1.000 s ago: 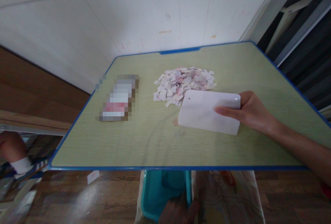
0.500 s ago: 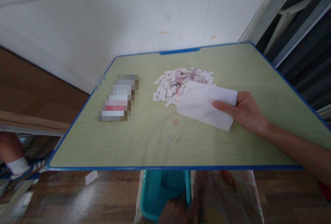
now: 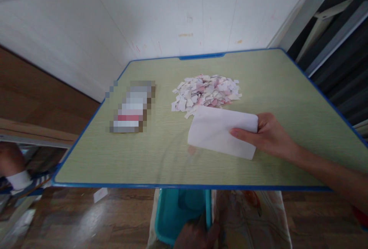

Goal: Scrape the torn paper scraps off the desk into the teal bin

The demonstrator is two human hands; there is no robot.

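My right hand [image 3: 267, 132] is closed on the near-right edge of a white card or folded sheet of paper [image 3: 221, 132], thumb flat on top and fingers underneath. The sheet is tilted over the table, just in front of a heap of torn paper scraps [image 3: 207, 91], white with some pinkish bits. Below the table edge, my left hand [image 3: 197, 235] is closed over the right rim of a teal plastic bin [image 3: 159, 218]. The bin's lower part and some of the left fingers are hidden or dark.
The light-green table [image 3: 138, 160] has a blue edge and stands against a white wall [image 3: 161, 18]. A pixelated flat object [image 3: 132, 107] lies on its left. Another person's leg and shoe [image 3: 21, 180] show at far left. A paper piece [image 3: 100, 194] lies on the wooden floor.
My right hand has drawn the white sheet toward me and slightly left, off the heap's front, uncovering more scraps. My left hand stays at the bin's rim.
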